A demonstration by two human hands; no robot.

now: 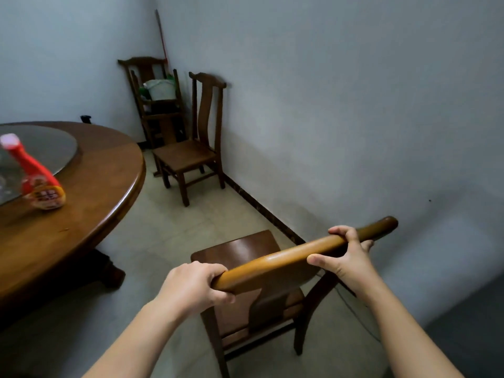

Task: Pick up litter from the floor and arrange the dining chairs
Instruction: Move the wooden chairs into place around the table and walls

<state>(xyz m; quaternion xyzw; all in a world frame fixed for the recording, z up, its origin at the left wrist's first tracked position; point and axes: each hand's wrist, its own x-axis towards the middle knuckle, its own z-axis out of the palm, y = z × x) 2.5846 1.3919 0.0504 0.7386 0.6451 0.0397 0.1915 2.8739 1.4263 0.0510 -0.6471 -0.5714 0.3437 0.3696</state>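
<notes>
A brown wooden dining chair [245, 249] stands in front of me, its seat facing away, between the round table and the right wall. My left hand [193, 286] grips the left end of its curved top rail [286, 257]. My right hand [346, 255] grips the same rail nearer its right end. A second dining chair [188, 156] stands further back with its back against the right wall. No litter shows on the pale tiled floor [191, 222].
A round wooden table [90, 186] with a glass turntable fills the left side; a red bottle [38, 178] stands on it. In the far corner, stacked chairs [152, 110] hold a white bucket [161, 90], with a red-handled pole behind them. A thin cable trails along the floor at right.
</notes>
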